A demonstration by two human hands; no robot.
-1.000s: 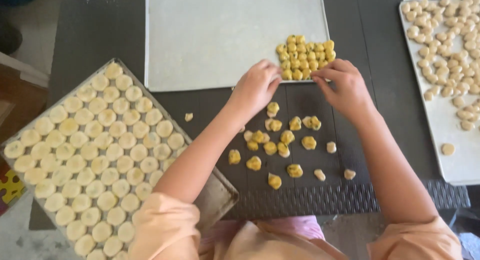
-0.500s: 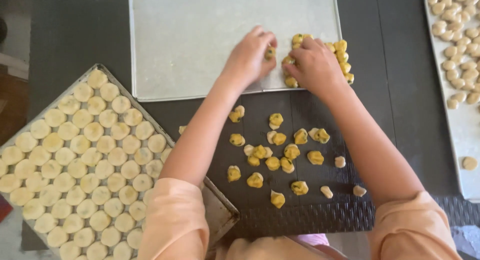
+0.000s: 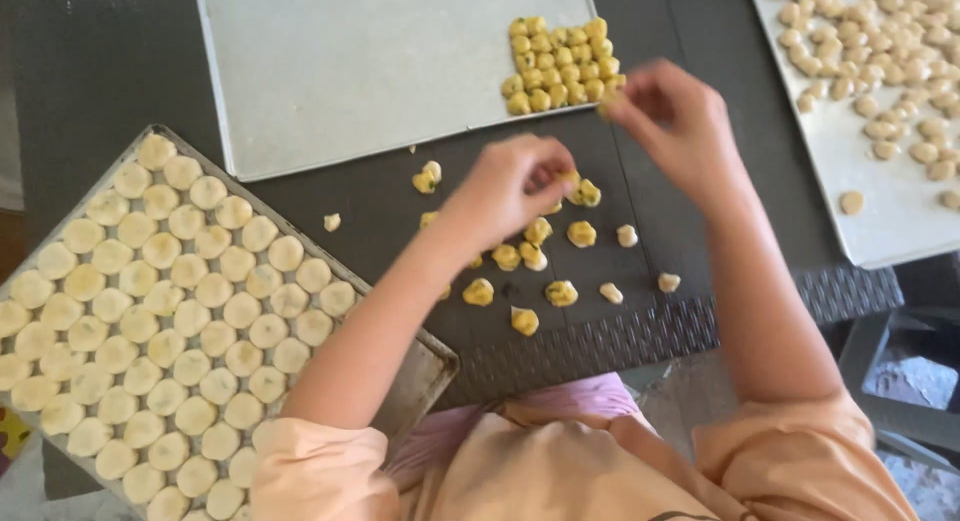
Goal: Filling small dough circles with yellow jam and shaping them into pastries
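Two dozen or so yellow dough pieces (image 3: 560, 66) already sit packed in a tight block at the near right corner of the pale baking tray (image 3: 380, 71), and my right hand (image 3: 672, 116) hovers just beside that block, fingers pinched together; motion blur hides whether a piece is between them. My left hand (image 3: 515, 186) is curled down over the loose pieces (image 3: 540, 271) scattered on the dark table (image 3: 640, 271), fingertips closing on one at the edge of the scatter. I judge this to be the picking-and-placing step, early on, since most of the tray is bare; the next move calls for setting each piece snug against the block's edge without nudging the rows. Farther left of my left arm lies a tray of round pale cookies (image 3: 190, 321) in dense rows, and beyond my right hand a sheet of small loose pale bits (image 3: 880, 101). No packages, labels or signs show anywhere.
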